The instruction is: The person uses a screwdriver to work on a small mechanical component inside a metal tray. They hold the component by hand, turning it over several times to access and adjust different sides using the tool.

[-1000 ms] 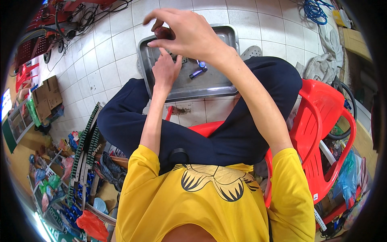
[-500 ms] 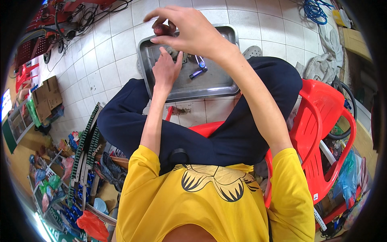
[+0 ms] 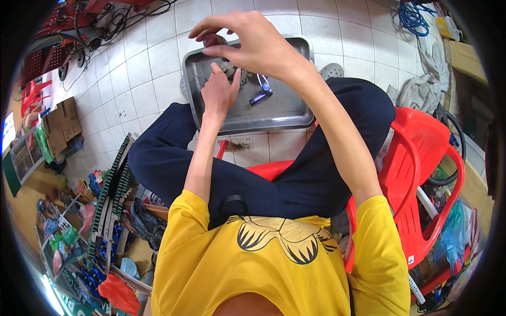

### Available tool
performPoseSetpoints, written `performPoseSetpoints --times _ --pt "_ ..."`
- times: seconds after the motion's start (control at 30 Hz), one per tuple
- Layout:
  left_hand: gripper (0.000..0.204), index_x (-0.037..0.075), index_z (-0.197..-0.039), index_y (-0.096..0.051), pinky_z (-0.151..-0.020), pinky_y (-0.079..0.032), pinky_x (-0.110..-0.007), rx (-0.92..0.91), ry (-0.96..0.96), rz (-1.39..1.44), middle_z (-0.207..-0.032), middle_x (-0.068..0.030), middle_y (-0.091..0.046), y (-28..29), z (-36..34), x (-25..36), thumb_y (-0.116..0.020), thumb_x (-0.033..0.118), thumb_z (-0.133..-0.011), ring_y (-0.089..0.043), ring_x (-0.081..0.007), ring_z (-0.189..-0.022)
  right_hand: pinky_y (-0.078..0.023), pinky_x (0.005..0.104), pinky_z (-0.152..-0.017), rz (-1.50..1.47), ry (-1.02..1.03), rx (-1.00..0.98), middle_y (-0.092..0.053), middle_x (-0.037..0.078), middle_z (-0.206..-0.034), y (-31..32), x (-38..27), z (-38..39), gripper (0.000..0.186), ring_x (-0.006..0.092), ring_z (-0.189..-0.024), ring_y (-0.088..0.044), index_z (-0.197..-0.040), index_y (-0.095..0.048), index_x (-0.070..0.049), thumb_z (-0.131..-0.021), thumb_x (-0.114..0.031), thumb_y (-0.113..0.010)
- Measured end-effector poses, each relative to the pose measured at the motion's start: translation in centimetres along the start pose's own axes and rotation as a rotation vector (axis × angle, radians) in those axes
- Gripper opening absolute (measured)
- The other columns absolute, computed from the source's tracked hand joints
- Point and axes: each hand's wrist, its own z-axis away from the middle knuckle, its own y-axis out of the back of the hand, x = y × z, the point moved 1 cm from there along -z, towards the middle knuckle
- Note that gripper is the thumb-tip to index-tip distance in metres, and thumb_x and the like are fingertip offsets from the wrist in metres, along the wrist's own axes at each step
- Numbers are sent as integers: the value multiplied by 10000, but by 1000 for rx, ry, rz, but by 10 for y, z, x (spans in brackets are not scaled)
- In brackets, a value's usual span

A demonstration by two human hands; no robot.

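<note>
A grey metal tray (image 3: 287, 111) lies in front of me between my legs. In its upper left part is a greyish metal part (image 3: 227, 68), partly covered by my fingers. My left hand (image 3: 219, 95) reaches onto this part, index finger and thumb on either side, gripping it. Above it, my right hand (image 3: 253, 45) curls around a dark red, rounded thing like a handle end (image 3: 212, 40); the rest of it is hidden. Right of my left hand, a small blue-purple cylinder (image 3: 258, 99) and a round blue-ended piece (image 3: 265, 87) lie in the tray.
A red plastic chair (image 3: 416, 168) stands at my right. Red machinery with black cables (image 3: 84, 31) is at the far left. Cardboard (image 3: 62, 124) and heaped plastic bags (image 3: 68, 237) lie on the left. A blue coiled cord (image 3: 415, 20) lies on the tiles at the far right.
My right hand has turned slightly and sunk a little around the dark red thing. The left hand stays on the metal part. The whole view has shifted slightly.
</note>
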Motion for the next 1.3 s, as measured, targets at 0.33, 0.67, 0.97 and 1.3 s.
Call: performPoseSetpoints --times 0.33,0.67,0.97,1.3 --pt "885 -177 -1448 -359 -851 -568 -554 40 -81 -37 -1162 -344 -685 -11 -4 -16 -577 547 -987 -712 -484 -981 -590 348 -841 -149 -68 21 -747 95 -1014 -5 -6 1 211 246 -889 -729 -1073 -714 -57 -888 -121 -792" --pt "880 -178 -1439 -375 -851 -561 -566 44 -65 -22 -1151 -347 -684 -9 -3 -14 -568 555 -992 -708 -489 -986 -586 366 -866 5 -12 -80 -713 113 -1109 -2 -5 2 218 264 -958 -715 -1105 -719 -43 -900 -100 -772" --pt "813 -131 -1394 -406 -857 -559 -575 26 -90 -15 -1170 -324 -687 -6 -3 -12 -579 550 -984 -705 -489 -1001 -568 401 -859 -75 -36 -139 -670 101 -1091 0 -8 4 233 283 -987 -690 -1052 -780 -119 -821 -101 -810" --pt "837 -138 -1428 -396 -886 -552 -573 36 -54 -12 -1255 -320 -660 -9 -2 -10 -581 546 -983 -697 -480 -1047 -575 377 -855 38 39 -47 -692 48 -1019 2 -9 2 209 249 -932 -691 -1038 -769 -105 -832 -82 -794"
